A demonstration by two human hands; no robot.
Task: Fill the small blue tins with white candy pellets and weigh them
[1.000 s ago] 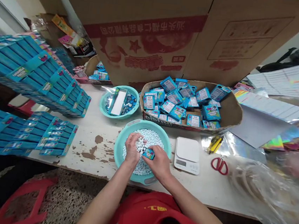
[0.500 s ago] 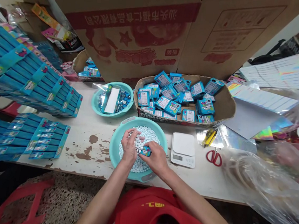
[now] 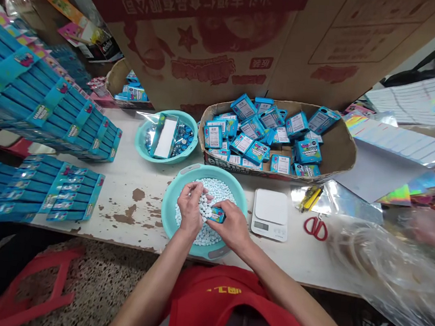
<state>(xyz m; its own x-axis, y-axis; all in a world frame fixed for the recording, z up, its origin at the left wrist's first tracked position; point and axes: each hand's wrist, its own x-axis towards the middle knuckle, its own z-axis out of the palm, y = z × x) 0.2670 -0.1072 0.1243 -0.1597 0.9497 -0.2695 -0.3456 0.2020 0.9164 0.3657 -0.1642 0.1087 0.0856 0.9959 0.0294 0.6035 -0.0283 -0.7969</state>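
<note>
1. Since the earlier frame the whole view has swung slightly, and the small blue printed cardboard box [image 3: 218, 215] seems to sit slightly farther from the left hand [image 3: 190, 209]; both are over the large turquoise plastic basin [image 3: 168, 209].
2. The left hand is cupped, fingers curled around a heap of small round white pellets [image 3: 204, 209]; the right hand [image 3: 234, 227] pinches the box between thumb and fingers, one end toward that heap. Whether it contains pellets, I cannot tell.
3. The work looks part-way: plenty of pellets lie loose in the basin, while many blue printed boxes [image 3: 308, 151] lie jumbled in the low brown cardboard carton [image 3: 339, 157] behind, their contents hidden.
4. Right of the basin lie a white digital scale [image 3: 271, 208] and red-handled metal scissors [image 3: 316, 228].
5. Leftward, banded stacks of blue packs [image 3: 57, 111] flank the worn white surface [image 3: 121, 187].
</note>
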